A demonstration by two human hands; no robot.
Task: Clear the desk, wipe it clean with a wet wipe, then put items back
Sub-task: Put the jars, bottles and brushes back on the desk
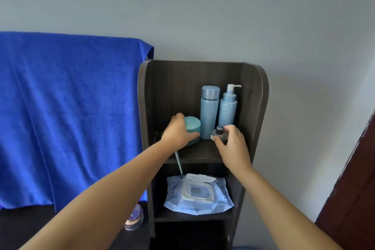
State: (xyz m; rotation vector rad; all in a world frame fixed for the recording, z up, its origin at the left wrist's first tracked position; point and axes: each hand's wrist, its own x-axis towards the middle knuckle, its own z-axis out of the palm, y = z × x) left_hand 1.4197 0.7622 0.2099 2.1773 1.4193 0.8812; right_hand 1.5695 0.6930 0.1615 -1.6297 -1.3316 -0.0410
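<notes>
A dark wooden shelf unit stands against the wall. On its top shelf my left hand grips a round teal jar. My right hand holds a small dark bottle at the shelf's right front. Behind them stand a tall light-blue bottle and a light-blue pump bottle. A thin pale-blue stick hangs down below my left wrist over the shelf edge. On the shelf below lies a pack of wet wipes with its white lid flipped open.
A blue towel drapes over something to the left of the shelf unit. A small clear compact lies on the dark surface at the lower left. A dark red-brown door edge is at the right.
</notes>
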